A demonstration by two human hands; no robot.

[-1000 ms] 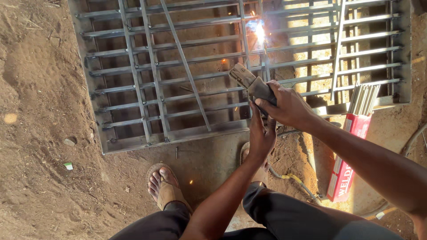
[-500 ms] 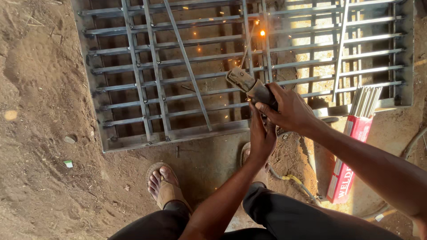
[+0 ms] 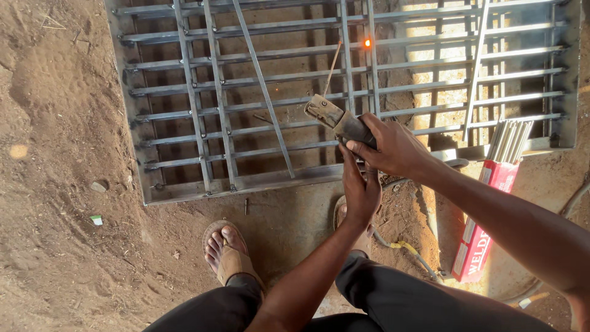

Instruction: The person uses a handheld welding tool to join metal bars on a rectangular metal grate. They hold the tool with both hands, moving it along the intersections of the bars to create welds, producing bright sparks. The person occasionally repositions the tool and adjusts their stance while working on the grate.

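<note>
An electrode holder point(image 3: 335, 118) is gripped in the right hand point(image 3: 393, 146), whose fingers point(image 3: 359, 146) are clenched around its dark handle. The left hand point(image 3: 359, 187) is placed directly beneath, its fingers wrapped around the lower end of the same handle where the cable leaves it, so that the tool is steadied from both sides. The right hand is the nearer of the two to the working end. The long axis of the holder runs from the hands up and to the left, and a thin welding rod point(image 3: 332, 67) is clamped in its head, continuing upward and slightly to the right. The rod tip is seen just left of a glowing orange weld spot point(image 3: 367, 43) on a vertical bar; whether the tip touches metal cannot be told. The spot therefore lies up and away from the fingers, a little right of the rod's line. The work is a flat steel grille point(image 3: 258, 92) lying on the dirt floor point(image 3: 55, 184). A red box of spare rods point(image 3: 491, 203) is propped just right of the right forearm, well apart from the hands. A sandalled foot point(image 3: 228, 255) is planted below the frame's lower edge.
</note>
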